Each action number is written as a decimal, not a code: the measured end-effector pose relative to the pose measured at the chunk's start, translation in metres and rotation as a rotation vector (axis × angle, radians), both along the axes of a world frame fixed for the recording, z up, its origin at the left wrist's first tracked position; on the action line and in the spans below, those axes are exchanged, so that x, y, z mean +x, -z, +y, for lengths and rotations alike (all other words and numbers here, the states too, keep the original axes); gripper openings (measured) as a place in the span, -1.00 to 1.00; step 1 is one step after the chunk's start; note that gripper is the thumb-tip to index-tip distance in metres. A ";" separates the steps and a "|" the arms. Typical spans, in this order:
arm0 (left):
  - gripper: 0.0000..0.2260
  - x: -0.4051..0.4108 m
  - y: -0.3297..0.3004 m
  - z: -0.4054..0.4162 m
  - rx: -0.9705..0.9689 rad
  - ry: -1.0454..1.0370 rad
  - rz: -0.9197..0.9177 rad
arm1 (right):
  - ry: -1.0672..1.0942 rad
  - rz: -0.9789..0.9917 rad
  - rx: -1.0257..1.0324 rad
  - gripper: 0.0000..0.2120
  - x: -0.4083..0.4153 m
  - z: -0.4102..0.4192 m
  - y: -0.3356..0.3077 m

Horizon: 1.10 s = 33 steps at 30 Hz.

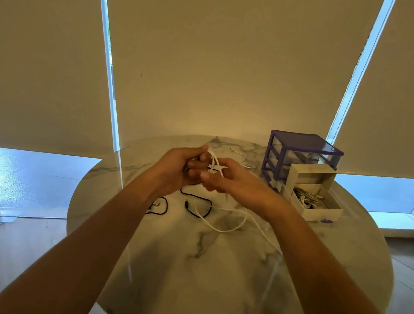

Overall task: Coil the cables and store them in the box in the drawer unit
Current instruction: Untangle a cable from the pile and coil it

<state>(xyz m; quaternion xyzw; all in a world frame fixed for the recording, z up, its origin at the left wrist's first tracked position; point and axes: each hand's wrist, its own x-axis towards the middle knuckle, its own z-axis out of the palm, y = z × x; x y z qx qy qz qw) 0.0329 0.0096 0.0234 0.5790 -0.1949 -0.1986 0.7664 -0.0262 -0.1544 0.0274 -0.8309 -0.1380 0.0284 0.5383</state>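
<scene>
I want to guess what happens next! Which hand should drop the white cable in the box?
Probably the right hand: the open box sits on its side, nearer than to the left hand. Both hold the white cable.

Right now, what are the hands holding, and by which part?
Both hold the white cable: the left hand grips its coiled loops, the right hand pinches the strand beside them. Its loose tail trails onto the table.

Both arms outstretched — left hand point(176, 168) and right hand point(229, 179) curled, touching.
</scene>
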 end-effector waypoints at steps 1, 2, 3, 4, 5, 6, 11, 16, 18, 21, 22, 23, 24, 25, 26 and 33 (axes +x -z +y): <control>-0.67 -0.001 0.000 -0.001 0.009 -0.006 -0.009 | 0.038 -0.001 0.055 -0.65 -0.003 0.005 -0.002; -0.67 -0.001 0.000 -0.002 0.009 -0.006 -0.009 | 0.094 -0.023 0.050 -0.69 -0.004 0.011 -0.001; -0.67 -0.001 0.000 -0.003 0.002 0.001 -0.005 | 0.164 -0.072 0.006 -0.72 -0.003 0.015 0.002; -0.66 0.000 0.001 -0.004 -0.007 0.009 -0.001 | 0.242 -0.149 -0.061 -0.77 -0.001 0.018 0.006; -0.66 0.000 0.000 -0.004 -0.017 0.018 0.003 | 0.312 -0.235 -0.125 -0.79 0.001 0.020 0.009; -0.67 0.000 0.000 -0.005 -0.027 0.021 0.006 | 0.364 -0.306 -0.166 -0.75 0.003 0.021 0.013; -0.67 -0.004 0.001 -0.009 -0.031 0.014 0.010 | 0.482 -0.355 -0.019 -0.66 0.000 0.024 0.018; -0.66 -0.007 0.002 -0.010 -0.032 0.014 0.021 | 0.566 -0.421 -0.033 -0.74 0.000 0.021 0.018; -0.66 -0.007 0.003 -0.010 -0.018 0.012 0.019 | 0.596 -0.404 -0.073 -0.76 -0.003 0.020 0.017; -0.70 -0.009 0.003 -0.010 0.075 -0.038 -0.027 | 0.588 -0.312 -0.048 -0.79 -0.005 0.016 0.012; -0.70 -0.010 0.002 -0.010 0.123 -0.078 -0.053 | 0.566 -0.267 0.002 -0.80 -0.005 0.015 0.010; -0.70 -0.011 0.001 -0.010 0.189 -0.119 -0.098 | 0.541 -0.217 0.055 -0.81 -0.005 0.013 0.008; -0.69 -0.012 0.000 -0.010 0.273 -0.160 -0.158 | 0.522 -0.176 0.089 -0.82 -0.005 0.012 0.007; -0.68 -0.013 -0.001 -0.010 0.361 -0.193 -0.221 | 0.519 -0.157 0.096 -0.82 -0.005 0.011 0.006; -0.68 -0.013 -0.001 -0.010 0.439 -0.214 -0.276 | 0.524 -0.156 0.089 -0.82 -0.004 0.010 0.006; -0.78 -0.017 -0.011 -0.011 0.495 -0.302 -0.231 | 0.639 -0.189 -0.108 -0.86 -0.003 0.009 0.006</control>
